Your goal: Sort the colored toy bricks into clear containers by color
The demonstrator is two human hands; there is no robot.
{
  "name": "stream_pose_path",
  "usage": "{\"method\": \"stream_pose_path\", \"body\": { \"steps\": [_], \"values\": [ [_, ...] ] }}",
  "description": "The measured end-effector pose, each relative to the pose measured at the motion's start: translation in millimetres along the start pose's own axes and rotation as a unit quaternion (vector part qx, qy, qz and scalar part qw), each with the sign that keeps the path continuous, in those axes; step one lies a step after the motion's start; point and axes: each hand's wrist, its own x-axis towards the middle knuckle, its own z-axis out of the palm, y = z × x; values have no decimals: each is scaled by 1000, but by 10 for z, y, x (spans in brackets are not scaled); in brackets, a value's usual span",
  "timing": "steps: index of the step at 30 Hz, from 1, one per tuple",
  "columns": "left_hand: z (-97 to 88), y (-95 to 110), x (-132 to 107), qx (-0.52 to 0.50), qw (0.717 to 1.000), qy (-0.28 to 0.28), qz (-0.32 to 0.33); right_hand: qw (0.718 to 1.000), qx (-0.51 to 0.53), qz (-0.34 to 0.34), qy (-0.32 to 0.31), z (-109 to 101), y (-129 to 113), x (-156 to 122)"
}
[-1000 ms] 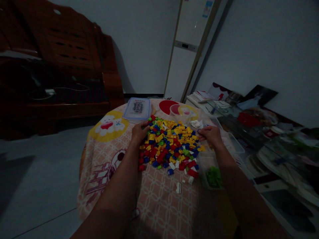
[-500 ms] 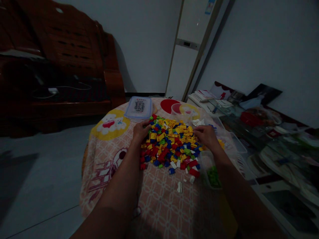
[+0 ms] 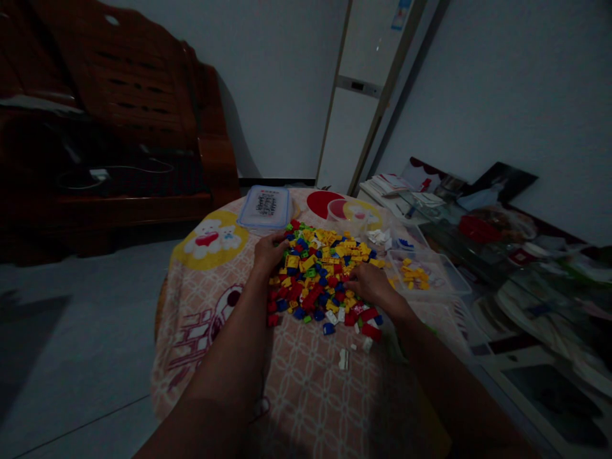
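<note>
A heap of small red, yellow, blue, green and white bricks lies on a round table with a patterned cloth. My left hand rests at the heap's left edge, fingers curled onto the bricks. My right hand lies on the heap's lower right part, fingers bent down among the bricks; what they grip, if anything, is hidden. A clear tray with yellow bricks stands just right of the heap.
A clear box lid and a round clear tub sit at the table's far side. A dark wooden bench stands left, a white cabinet behind, and cluttered low glass shelves to the right.
My right hand has moved left and nearer, from the heap's right edge onto its lower right part, uncovering the tray of yellow bricks. The left hand has stayed put.
</note>
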Motion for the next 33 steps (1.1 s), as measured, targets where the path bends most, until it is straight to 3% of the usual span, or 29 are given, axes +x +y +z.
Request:
{"method": "stream_pose_path", "body": {
  "steps": [5, 20, 24, 29, 33],
  "values": [
    [-8, 17, -2, 6, 1000, -7, -11, 999, -39, -13, -22, -8, -20, 23],
    [23, -11, 25, -4, 1000, 2, -8, 997, -13, -26, -72, 10, -5, 61],
    [21, -25, 33, 3, 1000, 5, -2, 998, -14, -19, -61, 66, -32, 67],
    [37, -62, 47, -6, 1000, -1, -2, 998, 34, -21, -56, 106, 10, 83],
    [52, -89, 59, -8, 1000, -2, -8, 990, 129, -8, -58, 83, 58, 72]
  ]
}}
